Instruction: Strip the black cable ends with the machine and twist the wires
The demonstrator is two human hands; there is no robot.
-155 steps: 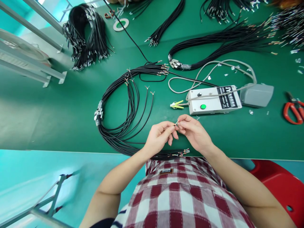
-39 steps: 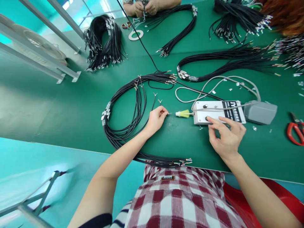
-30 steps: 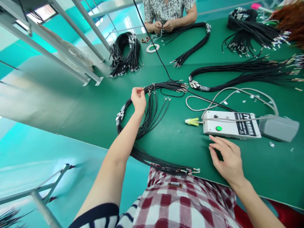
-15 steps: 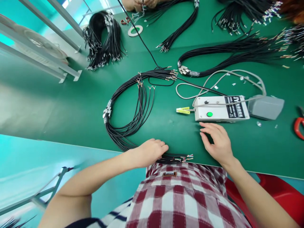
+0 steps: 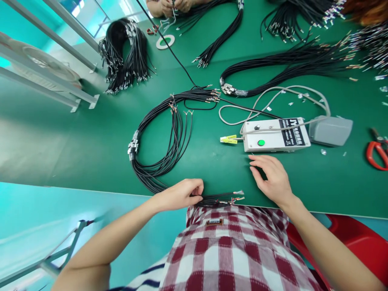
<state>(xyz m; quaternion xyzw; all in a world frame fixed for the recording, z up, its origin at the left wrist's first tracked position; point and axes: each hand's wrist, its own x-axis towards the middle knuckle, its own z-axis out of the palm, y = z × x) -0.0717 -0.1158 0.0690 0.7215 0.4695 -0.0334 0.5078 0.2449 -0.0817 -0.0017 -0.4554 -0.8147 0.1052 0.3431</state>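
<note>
A bundle of black cables [image 5: 150, 108] lies in an open loop on the green table, bound at its left bend by silvery metal connectors [image 5: 132, 145]. Along the table's front edge, my left hand [image 5: 183, 195] is closed, thumb and forefinger pinched on a black cable [image 5: 216, 197] from the bundle's near end. The stripped ends with thin coloured wires [image 5: 238, 199] stick out to its right. My right hand [image 5: 273, 180] holds nothing, its fingers bent and apart. It hovers just below a white control box [image 5: 266, 142] with a green button and a yellow-tipped part [image 5: 228, 139] on its left side.
Right of the box are a grey plastic piece [image 5: 331, 131] and red-handled scissors [image 5: 376, 155]. More black cable bundles [image 5: 257, 66] lie farther back. A co-worker's hands [image 5: 176, 6] are at the far edge, near a roll of tape [image 5: 165, 41]. Metal posts [image 5: 72, 30] stand at left.
The view has shifted slightly, moving the table's things leftward. My left thumb and forefinger have drawn into a pinch, and one cable end now lies apart from the others. My right hand keeps its pose.
</note>
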